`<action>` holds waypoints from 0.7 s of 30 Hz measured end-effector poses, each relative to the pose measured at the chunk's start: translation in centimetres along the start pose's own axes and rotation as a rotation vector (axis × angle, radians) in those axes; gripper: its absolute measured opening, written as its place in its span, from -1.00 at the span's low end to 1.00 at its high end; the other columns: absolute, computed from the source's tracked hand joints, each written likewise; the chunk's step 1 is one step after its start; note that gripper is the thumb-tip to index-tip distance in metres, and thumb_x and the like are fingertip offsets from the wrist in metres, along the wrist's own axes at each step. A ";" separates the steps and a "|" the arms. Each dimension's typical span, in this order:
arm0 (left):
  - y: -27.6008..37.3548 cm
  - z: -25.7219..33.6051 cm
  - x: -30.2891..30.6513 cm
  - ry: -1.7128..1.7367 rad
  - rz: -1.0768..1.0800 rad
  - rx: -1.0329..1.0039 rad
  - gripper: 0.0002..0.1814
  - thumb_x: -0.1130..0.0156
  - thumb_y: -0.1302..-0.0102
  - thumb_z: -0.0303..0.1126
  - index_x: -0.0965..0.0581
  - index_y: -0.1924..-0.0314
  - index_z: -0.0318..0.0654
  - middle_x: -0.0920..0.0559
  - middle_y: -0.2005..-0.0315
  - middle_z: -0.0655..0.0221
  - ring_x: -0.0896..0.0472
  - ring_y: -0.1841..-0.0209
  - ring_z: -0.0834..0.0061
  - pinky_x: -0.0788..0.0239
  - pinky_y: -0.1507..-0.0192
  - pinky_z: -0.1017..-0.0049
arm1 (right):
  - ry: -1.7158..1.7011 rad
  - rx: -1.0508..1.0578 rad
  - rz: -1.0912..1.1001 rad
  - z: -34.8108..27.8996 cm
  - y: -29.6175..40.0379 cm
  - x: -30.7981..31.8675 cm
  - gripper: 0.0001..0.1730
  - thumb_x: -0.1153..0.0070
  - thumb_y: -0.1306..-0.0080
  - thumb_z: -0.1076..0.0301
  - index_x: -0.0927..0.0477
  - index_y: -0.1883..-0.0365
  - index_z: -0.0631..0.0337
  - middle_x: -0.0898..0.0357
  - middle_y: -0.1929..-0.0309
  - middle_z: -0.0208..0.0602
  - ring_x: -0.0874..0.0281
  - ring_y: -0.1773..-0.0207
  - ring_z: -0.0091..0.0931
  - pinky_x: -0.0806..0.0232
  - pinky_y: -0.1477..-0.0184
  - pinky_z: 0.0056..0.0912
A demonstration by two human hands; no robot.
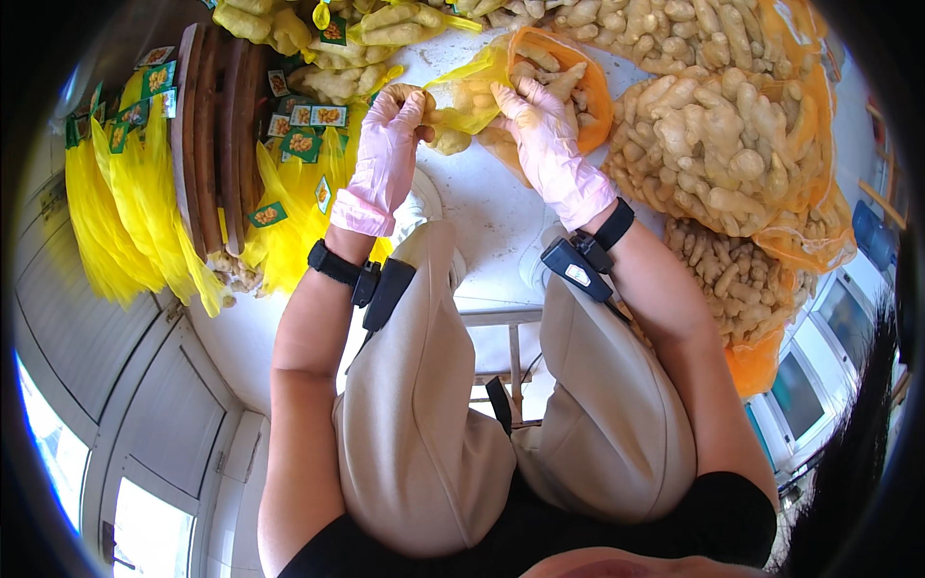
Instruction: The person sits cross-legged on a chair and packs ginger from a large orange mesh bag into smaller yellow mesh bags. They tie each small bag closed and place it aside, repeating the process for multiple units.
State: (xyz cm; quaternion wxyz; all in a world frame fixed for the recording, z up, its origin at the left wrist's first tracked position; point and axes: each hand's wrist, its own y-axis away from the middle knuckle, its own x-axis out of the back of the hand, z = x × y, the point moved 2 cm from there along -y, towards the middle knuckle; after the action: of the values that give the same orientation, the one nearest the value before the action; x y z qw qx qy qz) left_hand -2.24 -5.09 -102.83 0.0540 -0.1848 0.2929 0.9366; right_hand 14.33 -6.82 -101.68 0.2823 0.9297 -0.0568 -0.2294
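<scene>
Between my hands stretches a yellow mesh bag (464,108), with pale ginger pieces showing in or behind its net. My left hand (383,155), in a thin pink glove, pinches the bag's left end between thumb and fingers. Gloved the same way, my right hand (548,148) grips the bag's right side, its fingers at the near rim of an open orange mesh sack (597,108). Loose ginger roots (567,83) lie inside that sack. Below the yellow bag, one ginger piece (449,142) is partly visible. My right palm is hidden.
Large orange mesh sacks of ginger (712,148) are piled on the right. Filled yellow mesh bags (394,25) lie at the far side. Yellow empty mesh bags with picture tags (119,209) hang over a brown wooden stool (209,137) on the left. A white door (170,412) stands lower left.
</scene>
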 end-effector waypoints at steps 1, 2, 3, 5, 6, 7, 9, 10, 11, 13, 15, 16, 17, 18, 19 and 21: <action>-0.2 -0.1 0.0 -0.054 -0.029 -0.013 -0.87 -0.08 -0.39 -0.33 -0.44 0.16 -0.21 -0.49 0.32 0.48 -0.40 0.32 0.65 -0.24 0.26 0.61 | -0.064 -0.001 -0.015 0.0 0.2 -0.1 -0.69 0.01 -0.39 0.27 -0.48 0.02 0.30 -0.56 0.17 -0.37 -0.52 0.10 -0.59 -0.41 0.03 -0.55; -0.1 0.3 -0.6 -0.159 -0.074 -0.028 -0.84 -0.10 -0.37 -0.32 -0.44 0.13 -0.21 -0.49 0.31 0.49 -0.39 0.32 0.67 -0.23 0.27 0.63 | -0.129 -0.003 -0.027 0.1 0.3 -0.1 -0.69 0.02 -0.40 0.27 -0.47 0.01 0.30 -0.56 0.17 -0.37 -0.51 0.09 -0.60 -0.40 0.02 -0.57; 0.0 1.2 -1.6 -0.264 -0.119 -0.044 -0.81 -0.12 -0.36 -0.31 -0.44 0.11 -0.21 -0.49 0.29 0.50 -0.39 0.32 0.68 -0.22 0.28 0.66 | -0.063 0.010 -0.036 0.1 0.2 -0.2 -0.68 0.02 -0.40 0.26 -0.47 -0.01 0.28 -0.55 0.16 -0.37 -0.51 0.08 -0.59 -0.40 0.01 -0.57; 0.0 1.4 -3.3 -0.258 -0.174 -0.129 -0.75 -0.20 -0.31 -0.29 -0.47 0.09 -0.22 -0.52 0.29 0.53 -0.36 0.36 0.73 -0.18 0.33 0.73 | 0.069 0.036 -0.056 -0.1 -0.1 -0.4 -0.67 0.03 -0.40 0.25 -0.46 -0.03 0.26 -0.55 0.15 -0.38 -0.51 0.07 -0.58 -0.39 -0.02 -0.57; -0.1 1.6 -3.2 -0.253 -0.140 -0.138 -0.80 -0.22 -0.29 -0.34 -0.49 0.14 -0.24 -0.52 0.34 0.53 -0.37 0.39 0.74 -0.20 0.36 0.73 | 0.181 0.088 -0.046 -0.4 0.0 -0.5 -0.67 0.03 -0.40 0.24 -0.46 -0.03 0.25 -0.54 0.15 -0.38 -0.51 0.08 -0.58 -0.40 -0.01 -0.56; -0.3 2.2 -3.1 -0.248 -0.105 -0.146 -0.84 -0.23 -0.28 -0.39 -0.50 0.19 -0.26 -0.53 0.39 0.54 -0.38 0.41 0.74 -0.21 0.38 0.73 | 0.292 0.141 -0.036 -0.9 0.3 -0.6 -0.68 0.03 -0.40 0.24 -0.46 -0.03 0.24 -0.54 0.15 -0.39 -0.51 0.09 -0.58 -0.41 0.00 -0.56; -0.8 3.3 -2.4 -0.251 -0.030 -0.170 -0.92 -0.24 -0.26 -0.43 -0.54 0.31 -0.27 -0.53 0.48 0.55 -0.37 0.46 0.75 -0.23 0.41 0.72 | 0.264 0.138 0.008 -1.6 0.6 -0.8 -0.68 0.01 -0.39 0.25 -0.46 -0.02 0.24 -0.55 0.16 -0.39 -0.53 0.11 -0.57 -0.43 0.03 -0.54; -1.2 3.4 -1.8 -0.194 -0.020 -0.144 -0.90 -0.24 -0.27 -0.41 -0.55 0.28 -0.27 -0.53 0.47 0.55 -0.35 0.48 0.75 -0.23 0.40 0.72 | 0.125 0.084 0.043 -1.7 0.7 -0.8 -0.68 -0.01 -0.38 0.25 -0.46 -0.01 0.25 -0.55 0.17 -0.38 -0.54 0.13 -0.58 -0.44 0.05 -0.54; -1.2 3.7 -1.6 -0.173 -0.062 -0.124 -0.88 -0.22 -0.29 -0.38 -0.54 0.23 -0.26 -0.54 0.43 0.54 -0.33 0.47 0.75 -0.19 0.40 0.71 | -0.015 0.029 0.077 -1.8 0.7 -0.7 -0.69 -0.03 -0.37 0.26 -0.47 0.00 0.25 -0.56 0.17 -0.37 -0.55 0.14 -0.58 -0.45 0.07 -0.53; -0.8 3.8 -2.0 -0.196 -0.123 -0.113 -0.84 -0.19 -0.31 -0.35 -0.54 0.17 -0.24 -0.53 0.41 0.54 -0.29 0.48 0.75 -0.15 0.39 0.70 | -0.026 0.047 -0.010 -2.2 0.6 -0.3 -0.70 -0.05 -0.36 0.28 -0.48 0.03 0.26 -0.57 0.18 -0.36 -0.57 0.19 -0.57 -0.48 0.14 -0.53; 0.5 4.7 -4.4 -0.287 -0.167 -0.126 -0.85 -0.19 -0.31 -0.35 -0.54 0.18 -0.23 -0.51 0.45 0.55 -0.28 0.50 0.75 -0.14 0.40 0.70 | -0.006 0.063 -0.044 -2.4 0.6 -0.4 -0.70 -0.06 -0.35 0.29 -0.48 0.03 0.27 -0.58 0.18 -0.34 -0.59 0.22 -0.57 -0.49 0.19 -0.54; 0.4 4.6 -4.3 -0.326 -0.136 -0.124 -0.85 -0.19 -0.31 -0.35 -0.54 0.18 -0.23 -0.49 0.47 0.56 -0.28 0.51 0.75 -0.13 0.40 0.70 | 0.020 0.070 -0.040 -2.7 0.6 -1.0 -0.70 -0.05 -0.36 0.28 -0.47 0.03 0.27 -0.58 0.18 -0.33 -0.60 0.23 -0.56 -0.50 0.21 -0.55; 0.4 4.7 -4.2 -0.364 -0.104 -0.125 -0.85 -0.19 -0.31 -0.34 -0.55 0.18 -0.22 -0.48 0.49 0.57 -0.27 0.52 0.75 -0.13 0.41 0.71 | 0.048 0.078 -0.036 -3.0 0.6 -1.4 -0.69 -0.05 -0.36 0.26 -0.47 0.03 0.28 -0.59 0.18 -0.32 -0.61 0.24 -0.56 -0.50 0.23 -0.56; 0.3 4.8 -4.0 -0.402 -0.072 -0.125 -0.86 -0.19 -0.31 -0.34 -0.55 0.19 -0.22 -0.46 0.52 0.58 -0.27 0.53 0.75 -0.12 0.41 0.71 | 0.052 0.075 -0.046 -3.3 0.6 -1.5 -0.69 -0.03 -0.36 0.26 -0.46 0.02 0.27 -0.59 0.19 -0.32 -0.61 0.25 -0.56 -0.50 0.24 -0.56; -0.2 5.0 -3.4 -0.423 -0.041 -0.093 -0.84 -0.20 -0.31 -0.32 -0.55 0.20 -0.23 -0.44 0.55 0.61 -0.26 0.54 0.76 -0.11 0.43 0.72 | 0.056 0.071 -0.056 -3.5 0.6 -1.5 -0.68 -0.02 -0.37 0.25 -0.45 0.02 0.27 -0.59 0.19 -0.31 -0.61 0.25 -0.56 -0.51 0.26 -0.57; -1.0 4.5 -2.2 -0.202 -0.081 0.002 -0.84 -0.20 -0.31 -0.31 -0.55 0.22 -0.25 -0.44 0.54 0.61 -0.26 0.54 0.76 -0.11 0.44 0.72 | 0.021 0.034 -0.081 -3.5 0.5 -1.3 -0.67 -0.01 -0.38 0.23 -0.45 0.02 0.27 -0.58 0.20 -0.30 -0.62 0.26 -0.54 -0.51 0.26 -0.57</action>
State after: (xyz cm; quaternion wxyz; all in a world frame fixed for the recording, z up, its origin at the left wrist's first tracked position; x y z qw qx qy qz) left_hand -1.39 -1.67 -99.13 0.1215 -0.1010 0.2793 0.9471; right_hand 14.80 -5.22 -98.32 0.2577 0.9382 -0.0200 -0.2301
